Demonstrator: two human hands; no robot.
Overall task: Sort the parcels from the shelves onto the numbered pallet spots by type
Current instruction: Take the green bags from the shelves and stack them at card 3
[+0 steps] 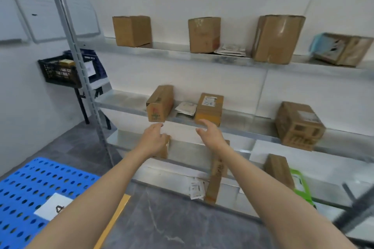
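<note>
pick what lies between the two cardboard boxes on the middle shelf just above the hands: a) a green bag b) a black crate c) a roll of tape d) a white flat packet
D: a white flat packet lies on the middle shelf in the gap between the tall box and the labelled box.

person: two arms in view | left forearm [97, 188]: bare, slim, uncovered to the picture's edge | right forearm [269, 192]: bare likewise | left hand [153, 137]: bare | right hand [210, 134]: bare
</note>
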